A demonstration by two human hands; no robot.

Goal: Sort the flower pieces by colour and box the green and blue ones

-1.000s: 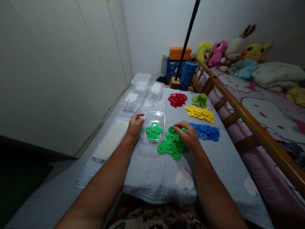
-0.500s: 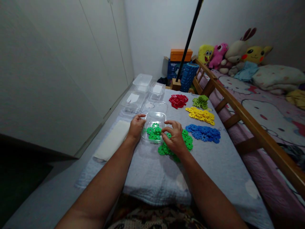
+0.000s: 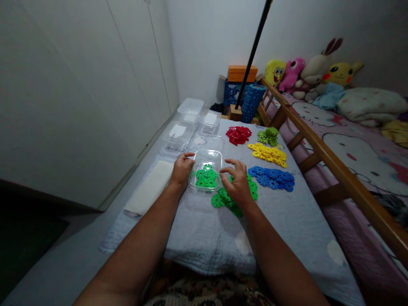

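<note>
A clear plastic container (image 3: 208, 155) stands on the cloth-covered table in front of me, with several green snowflake-shaped plastic discs (image 3: 206, 177) inside it. My left hand (image 3: 182, 171) grips its left side, thumb and fingers at the rim. Just right of the container, my right hand (image 3: 236, 180) hovers over a loose pile of green discs (image 3: 223, 198), fingers apart and nothing visible between them. Part of that pile is hidden under the hand. Further right lie blue discs (image 3: 271, 177), yellow discs (image 3: 268, 154), red discs (image 3: 238, 134) and light green pieces (image 3: 268, 136).
Other clear containers (image 3: 179, 135) sit at the table's back left, some with white paper labels (image 3: 210, 118). A folded cream cloth (image 3: 149, 187) lies beside my left forearm. The wooden bed rail (image 3: 302, 127) runs along the right; a black pole (image 3: 254, 53) rises behind the table.
My right hand has drawn back to the right from over the container, its thumb and finger now apart. A green disc it held now lies in the container. My left hand stays put.
</note>
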